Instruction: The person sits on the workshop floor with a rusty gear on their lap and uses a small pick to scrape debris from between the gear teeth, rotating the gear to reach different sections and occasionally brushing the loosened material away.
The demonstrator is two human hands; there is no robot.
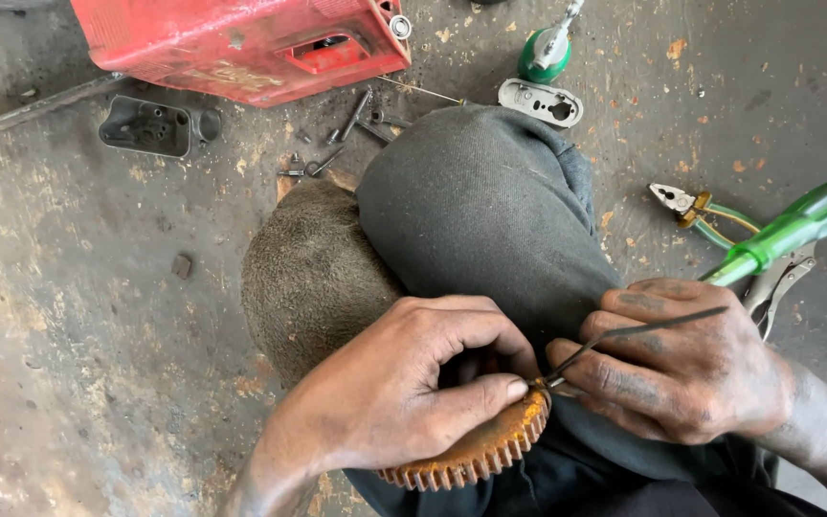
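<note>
1. Stained, greasy concrete floor (78, 316) fills the view, with rust-coloured flecks across it.
2. Person's knee in dark grey trousers (480, 211) sits centre, resting on a brown worn cushion-like pad (303, 273).
3. Left hand (404, 388) is curled shut around a rusty orange toothed gear (476, 455), thumb pressed on the gear's upper rim; the gear sits near centre, against the lap.
4. Right hand (686, 369) is closed in a pinch on a thin dark metal rod (624, 335), its tip touching the gear just beside the left thumb.
5. Green-handled screwdriver (787, 235) shows above the right hand; whether that hand also holds it I cannot tell.
6. Pliers with green grips (696, 211) lie on the floor right of the knee; locking pliers (777, 287) lie partly hidden behind the right hand.
7. Far left: red machine housing (241, 43), with a dark metal cover plate (145, 124) near it on the floor.
8. Far centre: loose bolts and screws (346, 124), a light grey metal plate (540, 101), and a green oil can (546, 53) just beyond it.
</note>
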